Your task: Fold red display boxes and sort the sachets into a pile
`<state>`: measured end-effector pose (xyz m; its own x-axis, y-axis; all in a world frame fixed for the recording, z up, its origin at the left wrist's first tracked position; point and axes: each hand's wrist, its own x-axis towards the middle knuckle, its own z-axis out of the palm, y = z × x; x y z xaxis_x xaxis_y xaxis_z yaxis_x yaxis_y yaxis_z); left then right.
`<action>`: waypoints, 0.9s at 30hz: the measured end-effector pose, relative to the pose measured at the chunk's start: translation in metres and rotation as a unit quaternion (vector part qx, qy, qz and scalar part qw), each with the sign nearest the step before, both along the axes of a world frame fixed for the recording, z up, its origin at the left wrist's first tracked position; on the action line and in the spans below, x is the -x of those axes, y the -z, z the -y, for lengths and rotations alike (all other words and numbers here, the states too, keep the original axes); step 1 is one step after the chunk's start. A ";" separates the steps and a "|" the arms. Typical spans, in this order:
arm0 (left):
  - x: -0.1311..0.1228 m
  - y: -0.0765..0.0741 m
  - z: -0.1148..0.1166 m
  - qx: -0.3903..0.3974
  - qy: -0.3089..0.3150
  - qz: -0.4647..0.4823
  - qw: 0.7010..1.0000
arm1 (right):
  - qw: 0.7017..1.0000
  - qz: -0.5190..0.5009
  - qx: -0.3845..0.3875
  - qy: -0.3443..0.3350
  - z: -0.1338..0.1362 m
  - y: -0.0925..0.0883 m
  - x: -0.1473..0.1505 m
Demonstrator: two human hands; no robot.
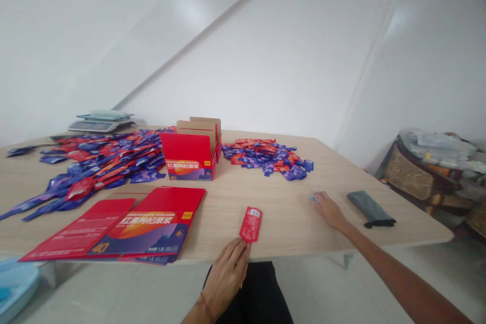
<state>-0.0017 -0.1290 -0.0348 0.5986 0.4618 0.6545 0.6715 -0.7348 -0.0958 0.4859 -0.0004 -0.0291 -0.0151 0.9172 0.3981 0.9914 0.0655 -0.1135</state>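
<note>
My left hand (227, 276) rests at the table's near edge, its fingers pinching the lower end of a red sachet (251, 224) that lies on the wood. Out to the right, my right hand (328, 209) lies on the tabletop with its fingers closed over a small pale object (314, 196) that I cannot make out. An open red carton (193, 151) stands upright in the middle of the table. Flattened red and purple cartons (125, 228) lie stacked at the near left.
A large heap of red and purple sachets (94, 162) spreads over the left side, a smaller heap (269, 156) right of the carton. A scale (100, 122) sits at the far left. A grey pouch (370, 208) lies near the table's right edge; cluttered furniture (433, 172) stands beyond.
</note>
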 end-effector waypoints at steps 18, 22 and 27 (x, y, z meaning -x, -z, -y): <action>0.002 0.010 -0.005 0.022 0.036 0.048 0.998 | 0.904 0.008 0.034 -0.426 0.073 -0.058 0.284; 0.002 0.011 -0.007 0.026 0.040 0.050 0.998 | 0.912 0.054 0.023 -0.405 0.058 -0.042 0.280; 0.002 0.009 -0.006 0.033 0.038 0.040 0.998 | 0.925 0.079 0.001 -0.371 0.029 -0.037 0.264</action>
